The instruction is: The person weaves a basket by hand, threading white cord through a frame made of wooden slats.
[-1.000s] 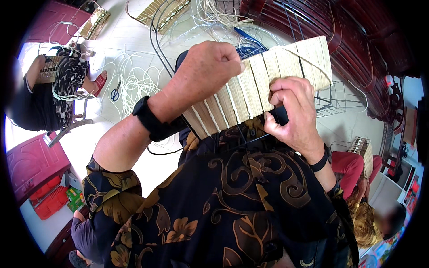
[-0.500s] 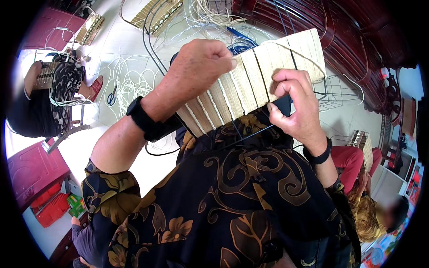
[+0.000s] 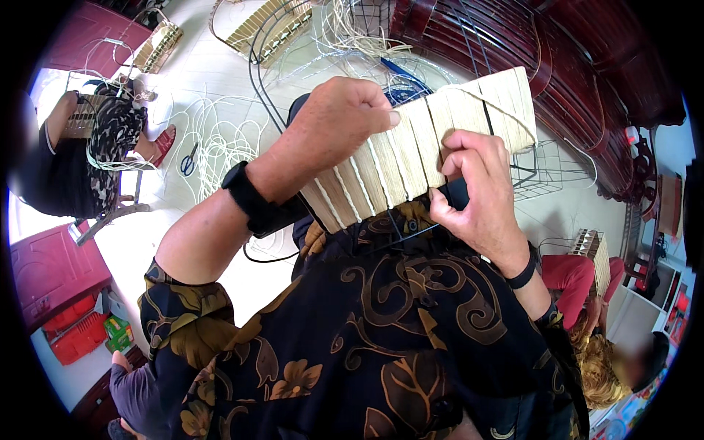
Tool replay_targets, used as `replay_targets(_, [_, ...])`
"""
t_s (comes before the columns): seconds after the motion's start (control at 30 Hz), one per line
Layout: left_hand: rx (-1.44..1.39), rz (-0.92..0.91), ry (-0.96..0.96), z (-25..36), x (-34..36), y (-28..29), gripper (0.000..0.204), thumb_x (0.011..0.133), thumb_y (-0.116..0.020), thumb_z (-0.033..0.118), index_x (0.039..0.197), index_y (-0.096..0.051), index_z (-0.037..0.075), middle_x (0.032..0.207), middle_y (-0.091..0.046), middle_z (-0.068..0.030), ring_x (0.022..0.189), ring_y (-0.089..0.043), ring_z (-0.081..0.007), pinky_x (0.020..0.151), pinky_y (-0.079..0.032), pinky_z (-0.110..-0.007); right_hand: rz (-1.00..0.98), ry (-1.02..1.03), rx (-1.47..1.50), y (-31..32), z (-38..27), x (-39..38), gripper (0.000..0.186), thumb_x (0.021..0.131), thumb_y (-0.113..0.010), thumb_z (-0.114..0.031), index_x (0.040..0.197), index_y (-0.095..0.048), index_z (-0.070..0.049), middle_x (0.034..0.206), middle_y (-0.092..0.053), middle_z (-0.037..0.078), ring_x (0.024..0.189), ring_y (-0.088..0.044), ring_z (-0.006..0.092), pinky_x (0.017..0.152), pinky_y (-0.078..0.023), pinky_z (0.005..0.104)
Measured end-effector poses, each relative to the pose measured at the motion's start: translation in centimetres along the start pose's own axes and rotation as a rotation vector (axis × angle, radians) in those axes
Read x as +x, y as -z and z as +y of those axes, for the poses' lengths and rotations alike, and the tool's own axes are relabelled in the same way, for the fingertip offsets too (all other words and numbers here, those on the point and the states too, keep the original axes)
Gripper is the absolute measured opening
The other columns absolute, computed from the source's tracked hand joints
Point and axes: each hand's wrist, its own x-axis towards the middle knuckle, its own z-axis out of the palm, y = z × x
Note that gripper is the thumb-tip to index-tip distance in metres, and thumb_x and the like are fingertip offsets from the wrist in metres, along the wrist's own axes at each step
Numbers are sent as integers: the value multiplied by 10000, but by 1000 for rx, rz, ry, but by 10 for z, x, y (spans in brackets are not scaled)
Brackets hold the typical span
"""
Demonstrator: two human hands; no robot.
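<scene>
A basket (image 3: 460, 110) with pale wooden slats and a black wire frame lies tilted across my lap. Dark lines and white cord (image 3: 375, 163) run between its slats. My left hand (image 3: 345, 110) is closed in a pinch at the far edge, where one line of cord ends; what lies between the fingertips is hidden. At the near edge, my right hand (image 3: 480, 194) has its fingers bent against the slats and its thumb low by the rim. Whatever it pinches is too small to make out. A loose cream cord curves over the basket's right end.
Loose cream cord (image 3: 213, 136) and scissors (image 3: 189, 163) lie on the floor at left. Another slatted basket (image 3: 271, 33) stands beyond. Dark carved wooden furniture (image 3: 469, 37) borders the far right. People sit with baskets at left and right; a wire frame (image 3: 546, 172) stands right.
The basket and both hands sit slightly lower in the view, with the surroundings shifted too. My right hand has moved a little left along the near edge. The left hand keeps its pinch.
</scene>
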Motion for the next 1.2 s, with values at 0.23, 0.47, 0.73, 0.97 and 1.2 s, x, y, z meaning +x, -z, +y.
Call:
replay_targets(0.23, [-101, -50, 89, -2, 6, 2, 213, 974, -654, 182, 895, -712, -7, 780, -678, -4, 699, -587, -68, 671, -462, -246, -18, -16, 20, 4, 1, 2, 355, 628, -778, -25, 895, -548, -65, 1125, -579, 67, 1015, -533, 294, 902, -437, 397])
replay_targets(0.47, [-352, -194, 136, -3, 5, 11, 223, 976, -663, 212, 943, -727, 0, 825, -714, -28, 720, -655, -89, 698, -523, -253, -55, -16, 402, 33, 16, -19, 198, 748, -755, -24, 906, -638, -50, 1066, -688, 108, 939, -668, 247, 821, -527, 331])
replay_targets(0.73, [-430, -243, 243, 7, 8, 12, 230, 963, -684, 231, 969, -725, 5, 858, -738, -62, 715, -699, -121, 709, -576, -277, -306, -291, 645, 11, 28, -89, 160, 965, -574, -125, 977, -672, 0, 1023, -683, 131, 926, -658, 227, 835, -517, 324])
replay_targets(0.97, [-362, -213, 232, 6, 21, 8, 208, 964, -681, 210, 962, -725, 6, 853, -737, -52, 714, -691, -121, 709, -578, -287, -182, -781, 1179, -46, 64, -107, 222, 1031, -465, -166, 1000, -623, -13, 907, -619, 31, 871, -608, 122, 810, -495, 267])
replay_targets(1.2, [-395, -153, 284, 12, 8, 2, 204, 976, -659, 178, 959, -749, -5, 880, -735, -48, 766, -649, -111, 758, -511, -271, -16, -671, 1241, -31, 73, -87, 346, 1103, -454, -278, 1255, -610, -9, 1112, -647, 57, 1054, -601, 124, 916, -476, 258])
